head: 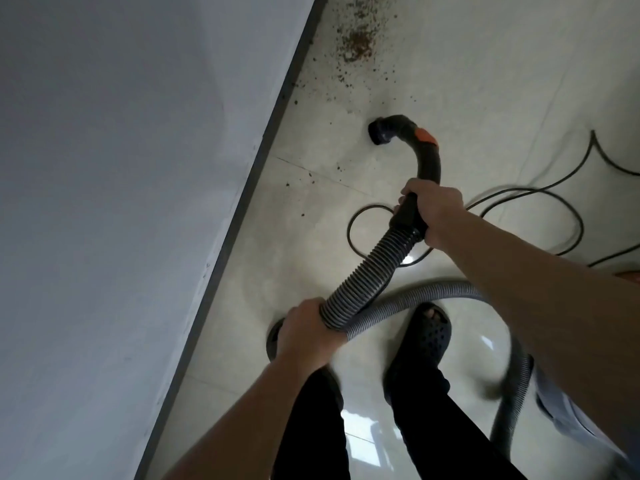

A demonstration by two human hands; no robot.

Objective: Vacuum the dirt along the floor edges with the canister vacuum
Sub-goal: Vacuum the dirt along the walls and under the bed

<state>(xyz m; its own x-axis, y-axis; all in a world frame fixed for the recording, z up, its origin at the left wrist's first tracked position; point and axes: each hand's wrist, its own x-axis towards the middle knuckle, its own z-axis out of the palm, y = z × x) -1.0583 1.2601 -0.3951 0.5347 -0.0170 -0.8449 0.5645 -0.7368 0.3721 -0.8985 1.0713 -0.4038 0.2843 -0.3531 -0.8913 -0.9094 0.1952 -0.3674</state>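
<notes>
My right hand [434, 211] grips the black curved vacuum handle [427, 157] just above where the ribbed grey hose [367, 271] joins it. The handle bends over to a round open nozzle end [379, 131] with an orange slider beside it, held above the tiled floor. My left hand [304, 332] grips the hose lower down, where it loops back to the right. Brown dirt [356, 46] lies scattered on the floor beyond the nozzle, beside the dark baseboard [273, 133]. A few specks [311, 180] sit nearer, left of the handle.
A white wall [121, 202] fills the left side. A black power cord [519, 195] loops over the floor to the right. The hose trails past my feet in black slippers [429, 336] toward a pale vacuum body [561, 410] at the lower right edge.
</notes>
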